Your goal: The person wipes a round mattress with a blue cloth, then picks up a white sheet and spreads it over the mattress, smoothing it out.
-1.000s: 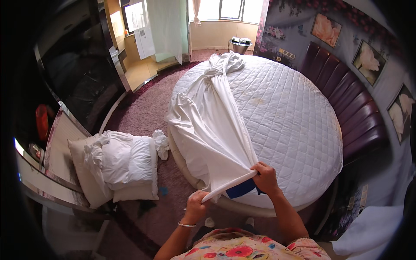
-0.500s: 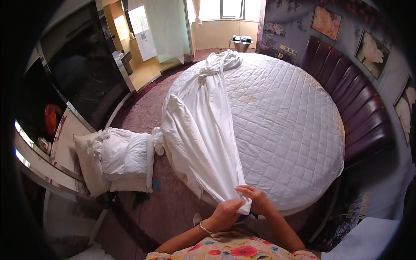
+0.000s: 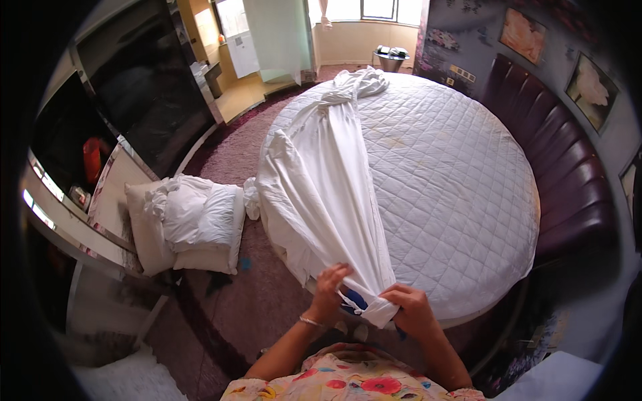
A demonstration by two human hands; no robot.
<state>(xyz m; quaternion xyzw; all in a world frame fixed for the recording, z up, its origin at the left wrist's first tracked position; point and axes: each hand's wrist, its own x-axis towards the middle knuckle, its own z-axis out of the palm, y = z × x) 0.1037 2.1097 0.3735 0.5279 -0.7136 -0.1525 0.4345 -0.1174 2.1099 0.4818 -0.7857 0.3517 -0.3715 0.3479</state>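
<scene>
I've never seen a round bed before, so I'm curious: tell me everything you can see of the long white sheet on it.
The long white fabric sheet looks thin and soft, with loose lengthwise folds. It lies along the left part of the round white quilted mattress, bunched and twisted at the far end. Its near end narrows toward the person, where the bare right hand grips it. The bare left hand is at its near left edge; whether that hand grips it is unclear.

Sheet [image 3: 341, 184] matt cloth; headboard [image 3: 555, 146] glossy, leather-like.
</scene>
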